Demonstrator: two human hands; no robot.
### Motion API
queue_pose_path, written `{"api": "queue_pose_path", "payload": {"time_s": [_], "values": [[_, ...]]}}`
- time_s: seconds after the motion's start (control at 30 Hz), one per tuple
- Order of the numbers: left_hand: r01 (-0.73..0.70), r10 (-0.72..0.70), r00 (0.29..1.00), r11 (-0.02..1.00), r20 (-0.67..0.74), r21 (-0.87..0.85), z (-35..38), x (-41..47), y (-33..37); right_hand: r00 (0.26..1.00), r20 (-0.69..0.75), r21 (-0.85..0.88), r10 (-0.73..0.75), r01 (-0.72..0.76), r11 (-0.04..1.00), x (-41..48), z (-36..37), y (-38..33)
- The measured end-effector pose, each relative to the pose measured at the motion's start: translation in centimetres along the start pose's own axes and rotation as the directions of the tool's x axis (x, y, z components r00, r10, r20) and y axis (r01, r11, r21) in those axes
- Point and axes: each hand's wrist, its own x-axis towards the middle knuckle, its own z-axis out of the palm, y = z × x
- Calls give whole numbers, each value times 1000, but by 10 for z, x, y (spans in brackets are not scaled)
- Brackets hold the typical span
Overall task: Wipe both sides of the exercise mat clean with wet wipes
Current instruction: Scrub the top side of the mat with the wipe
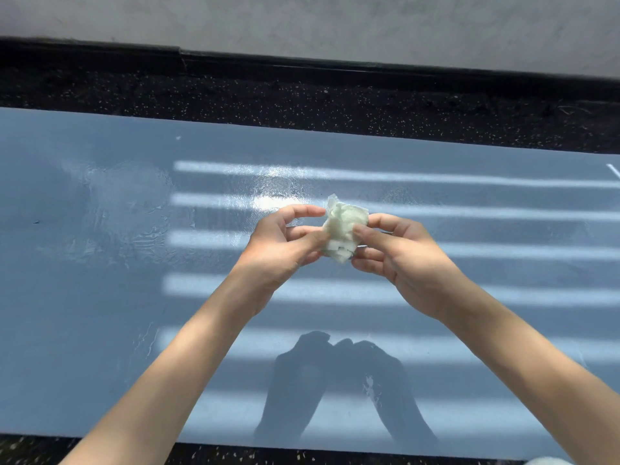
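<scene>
Mat [100,330]: top partly wet, underside judged undone | wipe [342,229]: crumpled, pinched by left hand [281,250] and right hand [402,263] above mat

A dark speckled floor [302,105] runs to a black baseboard [335,67] below a pale grey wall [335,25], with sunlight falling in parallel bands [436,177].

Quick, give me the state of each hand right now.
Left hand: pinches the crumpled wet wipe, held above the mat.
Right hand: pinches the same wet wipe from the other side.
</scene>
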Motion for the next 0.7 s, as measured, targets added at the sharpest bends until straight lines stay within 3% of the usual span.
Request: {"api": "queue_pose_path", "payload": {"time_s": [0.17, 0.3, 0.47, 0.7], "values": [[-56, 57, 998, 998, 32, -38, 0, -1, -2, 999, 3, 24, -33, 32, 999, 2, -1, 3], [-48, 48, 999, 999, -23, -20, 6, -1, -3, 997, -2, -20, -78, 78, 997, 0, 1, 8], [1, 14, 997, 983, -81, 186, 7, 0, -5, 985, -25, -135, -168, 163, 977, -4, 5, 9], [63, -65, 994, 998, -89, -31, 7, 3, 1, 992, -99, -21, -77, 75, 997, 2, 2, 6]]}}
